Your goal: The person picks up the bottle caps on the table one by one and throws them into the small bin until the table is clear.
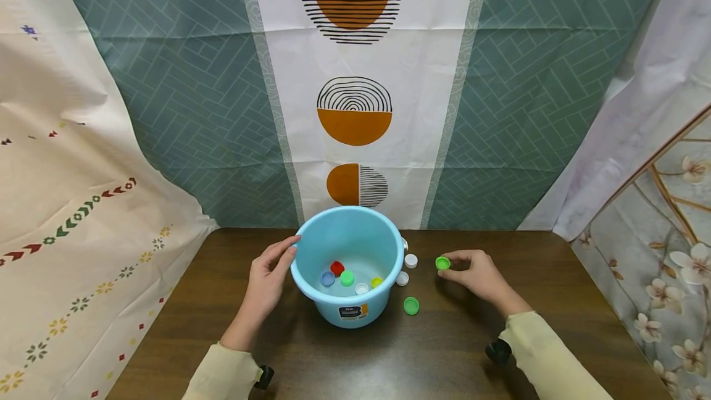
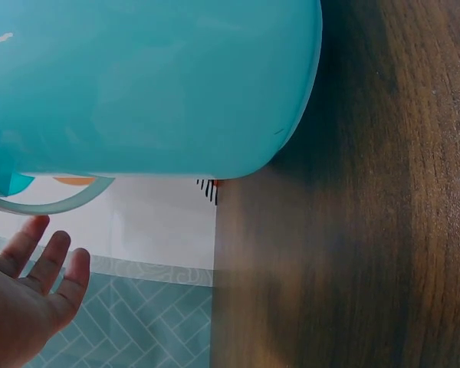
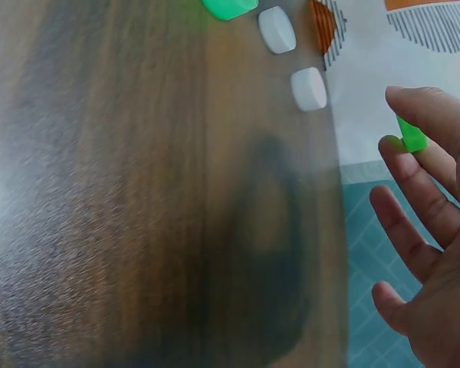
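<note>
My right hand point(image 1: 472, 273) pinches a green bottle cap point(image 1: 442, 263) between thumb and fingers, above the table right of the bucket. In the right wrist view the cap point(image 3: 411, 135) shows edge-on, the other fingers spread apart. My left hand point(image 1: 268, 276) touches the left rim of a light-blue plastic bucket point(image 1: 333, 297), its fingers fairly straight. In the left wrist view three relaxed fingers point(image 2: 49, 264) show below the bucket's handle point(image 2: 69, 203). Inside the bucket lie red point(image 1: 337, 268), blue point(image 1: 328, 278), green point(image 1: 347, 278), white point(image 1: 362, 289) and yellow point(image 1: 376, 282) caps.
Two white caps point(image 1: 410, 260) point(image 1: 402, 278) and a green cap point(image 1: 411, 305) lie on the dark wooden table point(image 1: 344, 369) beside the bucket's right side. A patterned curtain point(image 1: 289, 54) hangs behind the table's far edge, with more cloth at left and right.
</note>
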`<state>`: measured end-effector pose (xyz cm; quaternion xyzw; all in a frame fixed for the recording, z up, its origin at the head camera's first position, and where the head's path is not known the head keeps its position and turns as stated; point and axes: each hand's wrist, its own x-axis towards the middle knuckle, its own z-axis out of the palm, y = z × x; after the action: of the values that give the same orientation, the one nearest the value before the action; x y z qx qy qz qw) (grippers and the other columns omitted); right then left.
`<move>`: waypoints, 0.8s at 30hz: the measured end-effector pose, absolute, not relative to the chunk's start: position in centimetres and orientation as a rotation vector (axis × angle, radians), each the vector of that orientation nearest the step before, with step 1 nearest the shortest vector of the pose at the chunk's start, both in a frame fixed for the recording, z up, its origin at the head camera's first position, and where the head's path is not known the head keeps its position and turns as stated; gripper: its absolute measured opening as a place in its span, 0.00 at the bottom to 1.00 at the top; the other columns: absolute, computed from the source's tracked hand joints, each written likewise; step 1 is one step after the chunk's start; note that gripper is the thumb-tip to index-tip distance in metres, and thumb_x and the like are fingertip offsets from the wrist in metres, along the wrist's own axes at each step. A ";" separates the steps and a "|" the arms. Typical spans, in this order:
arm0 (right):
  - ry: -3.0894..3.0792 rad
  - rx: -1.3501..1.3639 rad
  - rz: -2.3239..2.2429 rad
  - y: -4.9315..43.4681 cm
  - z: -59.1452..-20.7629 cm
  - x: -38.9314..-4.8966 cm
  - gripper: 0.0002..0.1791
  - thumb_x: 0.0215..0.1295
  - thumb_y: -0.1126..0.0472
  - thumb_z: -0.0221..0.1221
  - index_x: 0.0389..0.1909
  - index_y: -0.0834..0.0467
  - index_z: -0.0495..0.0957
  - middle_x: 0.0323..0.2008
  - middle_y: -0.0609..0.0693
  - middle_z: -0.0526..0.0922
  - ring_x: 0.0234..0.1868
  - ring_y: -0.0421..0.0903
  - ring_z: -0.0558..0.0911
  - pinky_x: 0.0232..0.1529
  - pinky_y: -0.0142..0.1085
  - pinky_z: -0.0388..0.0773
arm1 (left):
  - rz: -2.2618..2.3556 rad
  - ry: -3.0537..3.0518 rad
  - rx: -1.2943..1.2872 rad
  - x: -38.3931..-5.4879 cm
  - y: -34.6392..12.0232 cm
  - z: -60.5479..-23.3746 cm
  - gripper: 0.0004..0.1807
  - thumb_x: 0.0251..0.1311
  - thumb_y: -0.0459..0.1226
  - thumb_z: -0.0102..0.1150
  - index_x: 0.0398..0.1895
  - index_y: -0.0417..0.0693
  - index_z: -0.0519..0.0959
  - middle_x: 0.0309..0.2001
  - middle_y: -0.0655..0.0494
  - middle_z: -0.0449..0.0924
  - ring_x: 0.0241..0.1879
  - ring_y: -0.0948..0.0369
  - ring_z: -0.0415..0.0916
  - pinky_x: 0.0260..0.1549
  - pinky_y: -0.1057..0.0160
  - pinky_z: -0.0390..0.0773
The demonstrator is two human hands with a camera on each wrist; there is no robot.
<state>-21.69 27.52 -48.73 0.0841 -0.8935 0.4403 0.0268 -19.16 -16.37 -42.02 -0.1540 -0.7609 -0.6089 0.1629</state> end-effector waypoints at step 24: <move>-2.646 0.363 1.439 25.3 -42.9 -23.4 0.21 0.54 0.47 0.72 0.46 0.51 0.85 0.38 0.45 0.85 0.42 0.46 0.81 0.39 0.42 0.80 | -1.735 -2.147 -0.472 -20.3 -17.0 -44.0 0.16 0.70 0.36 0.56 0.58 0.42 0.80 0.55 0.45 0.78 0.54 0.56 0.75 0.48 0.69 0.77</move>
<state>-23.36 25.30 -42.94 0.1196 -0.8709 0.4736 0.0536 -20.27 -17.04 -44.02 -0.1659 -0.7555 -0.6106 0.1697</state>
